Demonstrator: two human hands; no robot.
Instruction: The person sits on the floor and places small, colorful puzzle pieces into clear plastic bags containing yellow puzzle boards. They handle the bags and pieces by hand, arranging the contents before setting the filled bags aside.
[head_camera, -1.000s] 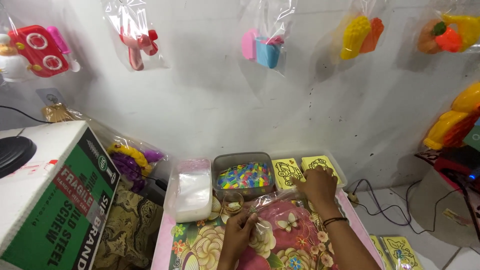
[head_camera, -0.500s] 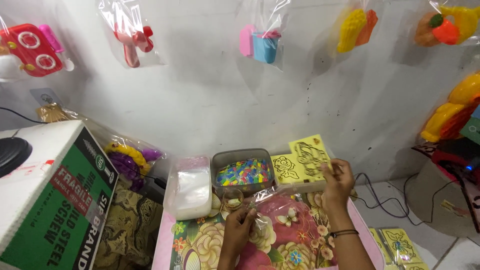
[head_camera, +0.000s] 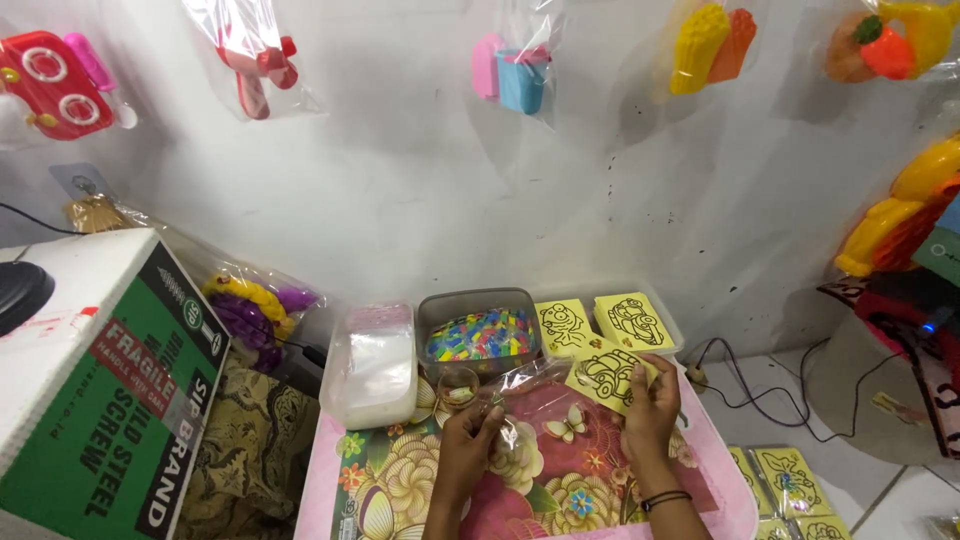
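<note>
Right hand has brought the yellow picture card down over the floral worktop, pinching it. Left hand grips the clear plastic sleeve. A loose pinch may drop the card.

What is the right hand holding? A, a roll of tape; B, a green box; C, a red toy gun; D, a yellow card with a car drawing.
D: the right hand grips a yellow card with a line-drawn car, just in front of the tray of similar cards.
</note>
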